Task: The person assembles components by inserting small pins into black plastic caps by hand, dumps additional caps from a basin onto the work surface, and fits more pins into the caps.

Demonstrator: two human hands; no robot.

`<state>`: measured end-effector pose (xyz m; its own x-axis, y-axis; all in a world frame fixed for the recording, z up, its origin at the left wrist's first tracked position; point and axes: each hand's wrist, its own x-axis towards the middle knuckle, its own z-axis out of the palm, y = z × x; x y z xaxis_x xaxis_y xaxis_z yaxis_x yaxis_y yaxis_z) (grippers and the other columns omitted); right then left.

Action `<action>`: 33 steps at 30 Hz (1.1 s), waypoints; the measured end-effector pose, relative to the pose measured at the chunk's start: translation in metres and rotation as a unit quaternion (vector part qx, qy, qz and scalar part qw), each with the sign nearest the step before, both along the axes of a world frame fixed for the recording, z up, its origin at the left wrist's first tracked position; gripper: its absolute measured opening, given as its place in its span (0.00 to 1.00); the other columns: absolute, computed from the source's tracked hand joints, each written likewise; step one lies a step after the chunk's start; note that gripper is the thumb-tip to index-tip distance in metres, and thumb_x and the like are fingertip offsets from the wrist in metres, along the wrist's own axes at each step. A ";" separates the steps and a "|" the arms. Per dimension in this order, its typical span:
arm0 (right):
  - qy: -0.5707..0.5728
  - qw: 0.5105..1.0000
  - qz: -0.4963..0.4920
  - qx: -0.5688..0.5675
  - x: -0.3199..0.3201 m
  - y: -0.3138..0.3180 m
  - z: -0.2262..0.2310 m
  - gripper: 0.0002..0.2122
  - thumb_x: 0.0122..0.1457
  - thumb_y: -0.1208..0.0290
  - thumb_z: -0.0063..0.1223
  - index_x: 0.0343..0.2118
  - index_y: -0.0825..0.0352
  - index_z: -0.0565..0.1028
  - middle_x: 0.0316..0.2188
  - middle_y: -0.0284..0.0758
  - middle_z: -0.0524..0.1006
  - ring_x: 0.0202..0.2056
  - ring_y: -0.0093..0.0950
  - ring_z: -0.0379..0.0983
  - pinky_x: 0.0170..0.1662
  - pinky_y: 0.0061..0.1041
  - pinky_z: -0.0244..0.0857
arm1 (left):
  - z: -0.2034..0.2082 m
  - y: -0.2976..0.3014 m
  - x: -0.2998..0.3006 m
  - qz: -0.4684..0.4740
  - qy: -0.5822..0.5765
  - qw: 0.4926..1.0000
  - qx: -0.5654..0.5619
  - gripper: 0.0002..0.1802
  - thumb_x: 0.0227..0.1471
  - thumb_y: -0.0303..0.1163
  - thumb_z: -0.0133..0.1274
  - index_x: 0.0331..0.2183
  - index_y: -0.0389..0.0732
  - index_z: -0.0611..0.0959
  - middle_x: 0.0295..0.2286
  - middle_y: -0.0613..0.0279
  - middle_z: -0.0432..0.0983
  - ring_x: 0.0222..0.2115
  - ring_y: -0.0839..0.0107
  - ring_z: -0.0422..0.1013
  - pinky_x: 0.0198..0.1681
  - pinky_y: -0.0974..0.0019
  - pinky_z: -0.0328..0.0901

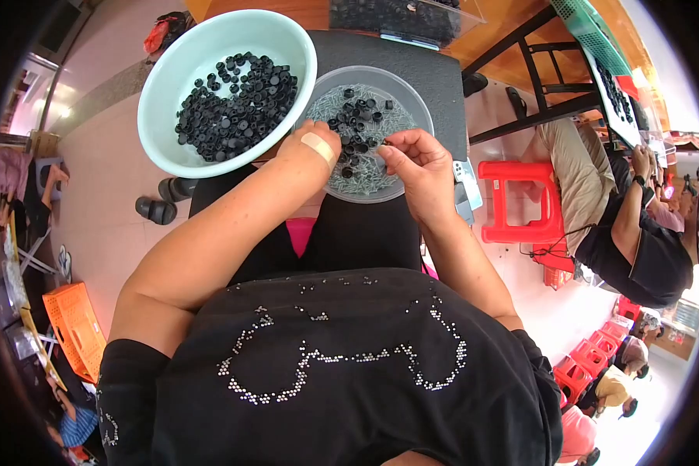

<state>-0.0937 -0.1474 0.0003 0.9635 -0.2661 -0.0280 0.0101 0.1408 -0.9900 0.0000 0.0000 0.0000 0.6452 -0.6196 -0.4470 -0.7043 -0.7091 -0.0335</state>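
My right hand (421,165) is over the right side of a grey round tub (418,105), its thumb and forefinger pinched on a small dark piece that looks like a black plastic cap. My left hand (312,149), with a tan plaster (318,146) on its back, reaches over the tub's left rim. Its fingers are curled and mostly hidden, so what they hold does not show. Inside the tub, several black caps (357,116) lie on a bed of clear or silvery small pieces (365,182). A larger pale-green basin (151,116) with many black caps (237,105) stands to its left.
Both vessels rest on or against a dark table (443,85). A phone (466,182) lies by its right edge. A red plastic stool (520,202) stands to the right, near a seated person (637,233). Dark slippers (157,210) and an orange crate (74,330) are on the left floor.
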 end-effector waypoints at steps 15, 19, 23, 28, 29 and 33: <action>-0.001 0.998 0.004 0.060 -0.003 -0.001 0.006 0.05 0.51 0.81 0.57 0.31 0.68 0.74 0.25 0.28 0.74 0.25 0.14 0.68 0.28 0.13 0.63 | 0.021 0.013 -0.026 0.394 0.480 0.529 -0.579 0.16 0.53 0.25 0.49 0.44 0.30 0.74 0.36 0.55 0.73 0.36 0.72 0.72 0.42 0.73 0.68; -0.043 0.999 0.022 0.020 -0.006 0.010 0.013 0.06 0.50 0.84 0.55 0.32 0.70 0.73 0.27 0.29 0.74 0.27 0.15 0.69 0.31 0.13 0.64 | 0.027 0.021 -0.032 0.417 0.537 0.422 -0.599 0.15 0.54 0.24 0.48 0.43 0.28 0.74 0.37 0.53 0.72 0.37 0.72 0.71 0.43 0.74 0.68; -0.081 0.990 0.028 -0.112 -0.010 0.011 0.007 0.08 0.50 0.86 0.55 0.33 0.71 0.73 0.29 0.30 0.73 0.29 0.15 0.69 0.34 0.13 0.64 | 0.029 0.022 -0.035 0.423 0.545 0.407 -0.599 0.14 0.54 0.25 0.48 0.43 0.29 0.74 0.36 0.55 0.73 0.36 0.73 0.71 0.42 0.75 0.68; -0.096 0.973 0.016 -0.210 -0.010 0.012 0.011 0.08 0.49 0.85 0.56 0.33 0.72 0.73 0.28 0.31 0.72 0.28 0.15 0.69 0.32 0.13 0.64 | 0.030 0.021 -0.038 0.407 0.545 0.411 -0.607 0.14 0.53 0.26 0.50 0.42 0.31 0.75 0.35 0.57 0.73 0.36 0.73 0.71 0.42 0.74 0.68; -0.096 0.963 0.011 -0.253 -0.010 0.012 0.013 0.08 0.48 0.85 0.56 0.33 0.72 0.73 0.28 0.31 0.72 0.28 0.16 0.69 0.32 0.13 0.64 | 0.029 0.021 -0.038 0.408 0.543 0.411 -0.608 0.14 0.52 0.26 0.51 0.41 0.31 0.75 0.36 0.57 0.72 0.36 0.72 0.70 0.43 0.73 0.67; -0.106 0.957 0.018 -0.271 -0.010 0.011 0.013 0.09 0.47 0.84 0.57 0.33 0.72 0.73 0.28 0.32 0.72 0.28 0.16 0.69 0.31 0.14 0.64 | 0.027 0.021 -0.039 0.403 0.546 0.417 -0.605 0.14 0.52 0.26 0.52 0.41 0.32 0.75 0.35 0.58 0.72 0.36 0.73 0.69 0.42 0.74 0.66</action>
<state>-0.1034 -0.1365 0.0137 0.9414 -0.1527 0.3009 0.2229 -0.3880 -0.8943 -0.0391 0.0215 0.0274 0.6836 -0.5963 -0.4208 0.6512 0.2379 0.7207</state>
